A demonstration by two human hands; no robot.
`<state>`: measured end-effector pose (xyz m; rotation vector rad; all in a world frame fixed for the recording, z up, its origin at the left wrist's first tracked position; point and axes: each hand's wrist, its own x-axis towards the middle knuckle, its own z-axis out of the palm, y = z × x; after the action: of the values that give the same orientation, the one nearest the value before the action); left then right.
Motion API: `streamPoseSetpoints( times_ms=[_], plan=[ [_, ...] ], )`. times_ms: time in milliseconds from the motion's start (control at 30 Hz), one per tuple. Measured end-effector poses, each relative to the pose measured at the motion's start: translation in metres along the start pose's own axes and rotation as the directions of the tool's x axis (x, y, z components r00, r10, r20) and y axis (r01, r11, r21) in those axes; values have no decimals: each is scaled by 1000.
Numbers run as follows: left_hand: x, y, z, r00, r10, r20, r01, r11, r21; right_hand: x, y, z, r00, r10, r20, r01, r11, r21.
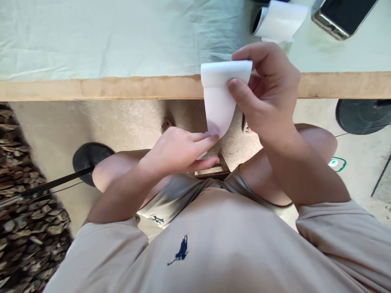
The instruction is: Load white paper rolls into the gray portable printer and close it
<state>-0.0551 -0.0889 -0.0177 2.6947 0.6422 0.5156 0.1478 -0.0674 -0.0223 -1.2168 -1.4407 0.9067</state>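
Paper strip (pixel 220 95) between both grips

paper roll (pixel 279 20), phone (pixel 343 16), green tablecloth (pixel 106 36)

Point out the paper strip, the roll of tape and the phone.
paper strip (pixel 218 97): head view, middle of the strip.
roll of tape (pixel 279 20): head view, its white outer wrap.
phone (pixel 345 14): head view, dark screen.

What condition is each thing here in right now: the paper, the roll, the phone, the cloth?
Paper strip: curled, pinched at the top by the right hand, at the bottom by the left hand.
Roll: lying sideways, partly unrolled.
Phone: screen dark.
Tablecloth: spread, wrinkled.
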Motion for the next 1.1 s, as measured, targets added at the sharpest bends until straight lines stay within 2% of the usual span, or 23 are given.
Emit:
streamPoseSetpoints(
  times_ms=[33, 67, 133, 167, 200, 233, 267, 300, 367, 400, 433, 467, 533, 600, 733, 800, 900, 967, 1033, 1100],
  plan=[
    [-2, -1, -1, 991, 1, -135, -5, 1000, -29, -1, 1, 0, 999, 2, 47, -3, 1000, 20],
    [-3, -4, -2, 957, -36, -289, 18, 998, -66, -2, 1, 1, 995, 4, 102, -8, 999, 41],
    [-3, -16, -3, 823, -183, -538, 115, 981, -159, -4, 2, 2, 978, -21, 209, 4, 996, 85],
    [-3, -24, -3, 738, -244, -629, 162, 969, -185, -5, 2, 2, 965, -54, 258, 27, 994, 107],
    [-2, -33, -2, 675, -266, -688, 190, 964, -187, -5, 2, 3, 950, -92, 298, 57, 991, 125],
    [-1, -40, -1, 670, -217, -710, 167, 976, -141, -5, 2, 3, 936, -129, 327, 88, 986, 138],
    [0, -47, 0, 666, -154, -730, 103, 988, -114, -5, 2, 4, 926, -157, 344, 114, 983, 141],
    [1, -52, 1, 697, -182, -694, 63, 979, -194, -5, 1, 5, 919, -170, 356, 129, 982, 137],
    [1, -55, 1, 820, -285, -496, 5, 870, -493, -5, -1, 5, 915, -162, 369, 126, 985, 120],
    [0, -53, -1, 874, -333, -353, 46, 780, -624, -5, -1, 5, 916, -154, 371, 122, 987, 109],
    [0, -51, -2, 909, -353, -222, 105, 708, -698, -5, -2, 5, 914, -151, 376, 121, 987, 103],
    [0, -47, -4, 923, -364, -121, 171, 673, -720, -5, -2, 5, 912, -157, 379, 126, 987, 103],
    [1, -42, -6, 924, -382, -30, 261, 684, -682, -5, -2, 4, 905, -176, 387, 144, 983, 110],
    [2, -41, -5, 917, -398, -17, 289, 695, -658, -6, -1, 4, 907, -163, 389, 132, 985, 107],
    [4, -45, 6, 900, -408, -153, 197, 695, -692, -7, 2, 4, 935, -16, 354, -23, 994, 104],
    [5, -46, 10, 890, -419, -180, 188, 697, -691, -8, 4, 5, 943, 25, 331, -58, 994, 92],
    [7, -44, 13, 889, -437, -136, 260, 726, -636, -8, 7, 6, 962, 13, 273, -7, 1000, -25],
    [9, -42, 17, 886, -440, -145, 276, 754, -596, -8, 9, 8, 968, -53, 245, 83, 990, -115],
    [11, -42, 23, 878, -440, -189, 267, 778, -569, -9, 11, 10, 953, -111, 282, 162, 973, -163],
    [13, -42, 29, 871, -431, -236, 240, 792, -561, -10, 12, 11, 928, -116, 355, 190, 964, -183]
  ],
)
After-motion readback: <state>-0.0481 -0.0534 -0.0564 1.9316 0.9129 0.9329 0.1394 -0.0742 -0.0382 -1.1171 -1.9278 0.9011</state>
